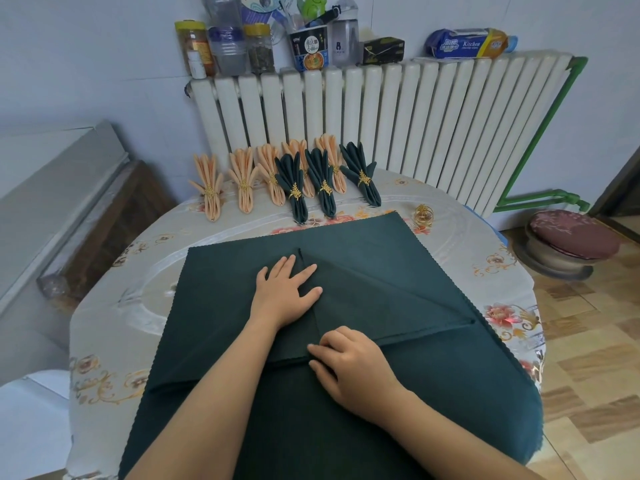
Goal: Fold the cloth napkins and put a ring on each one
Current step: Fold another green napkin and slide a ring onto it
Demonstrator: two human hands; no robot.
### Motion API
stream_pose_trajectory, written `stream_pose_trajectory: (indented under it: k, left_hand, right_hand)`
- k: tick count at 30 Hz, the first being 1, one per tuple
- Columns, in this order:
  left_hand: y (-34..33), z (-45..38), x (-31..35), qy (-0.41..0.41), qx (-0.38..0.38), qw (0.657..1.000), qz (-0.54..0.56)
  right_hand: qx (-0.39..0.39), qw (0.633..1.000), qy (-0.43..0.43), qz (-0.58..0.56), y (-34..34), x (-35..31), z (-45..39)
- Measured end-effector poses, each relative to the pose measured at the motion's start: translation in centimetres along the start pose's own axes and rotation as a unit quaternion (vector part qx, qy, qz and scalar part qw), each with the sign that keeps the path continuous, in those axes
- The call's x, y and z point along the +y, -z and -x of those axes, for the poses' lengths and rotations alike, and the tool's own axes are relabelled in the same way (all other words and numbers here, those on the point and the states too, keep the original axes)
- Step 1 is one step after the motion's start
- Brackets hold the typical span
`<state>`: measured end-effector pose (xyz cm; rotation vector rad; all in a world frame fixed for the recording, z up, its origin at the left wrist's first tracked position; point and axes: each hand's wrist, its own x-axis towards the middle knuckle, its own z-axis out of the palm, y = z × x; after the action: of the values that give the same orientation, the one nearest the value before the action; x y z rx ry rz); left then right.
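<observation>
Folding dark green napkin [363, 278] on tabletop [114, 323]: left hand [287, 292] flat, fingers spread, pressing; right hand [349, 365] pinching fold edge. Next, likely creasing, then fetching gold ring [424, 214].

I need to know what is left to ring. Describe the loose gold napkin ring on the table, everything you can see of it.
The loose gold napkin ring is shiny metal, looking like thin wire coiled into open loops. It stands alone on the floral tablecloth, just beyond the far right corner of the spread dark green napkin, apparently not touching it. It holds no napkin and neither hand is near it. Fine decoration is too small to tell.
</observation>
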<state>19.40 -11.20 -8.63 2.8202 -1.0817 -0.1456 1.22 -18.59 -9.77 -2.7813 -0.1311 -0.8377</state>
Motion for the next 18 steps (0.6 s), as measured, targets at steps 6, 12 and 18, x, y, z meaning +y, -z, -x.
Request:
stream_pose_trajectory:
  k: [6, 12, 18]
  left_hand:
    - [0.6, 0.4, -0.1, -0.020, 0.028, 0.993, 0.111]
    - [2.2, 6.7, -1.1, -0.062, -0.004, 0.944, 0.325]
    - [2.1, 13.4, -5.3, -0.087, -0.013, 0.940, 0.330]
  right_hand:
    - [-0.039, 0.999, -0.008, 0.021, 0.5, -0.1, -0.6]
    - [-0.024, 0.999, -0.002, 0.049, 0.5, 0.2, -0.6]
    - [0.016, 0.998, -0.023, 0.059, 0.4, 0.4, -1.0]
